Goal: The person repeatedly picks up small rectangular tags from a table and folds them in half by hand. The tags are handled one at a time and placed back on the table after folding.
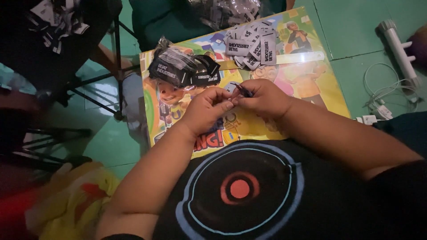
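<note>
My left hand (205,109) and my right hand (262,98) meet fingertip to fingertip over a colourful cartoon-printed board (329,95). Both pinch a small thin dark strip (242,90) that sticks out between the fingers of the right hand. A bundle of black printed labels in clear wrap (182,69) lies just beyond my left hand. A loose pile of grey-white printed labels (251,44) lies beyond my right hand, next to a pale ruler (302,58).
The board rests on a green tiled floor (356,26). White cables and a plug (378,102) lie at the right, with a white tube-shaped device (398,49) above them. Black stand legs (102,89) are on the left, yellow cloth (75,200) lower left.
</note>
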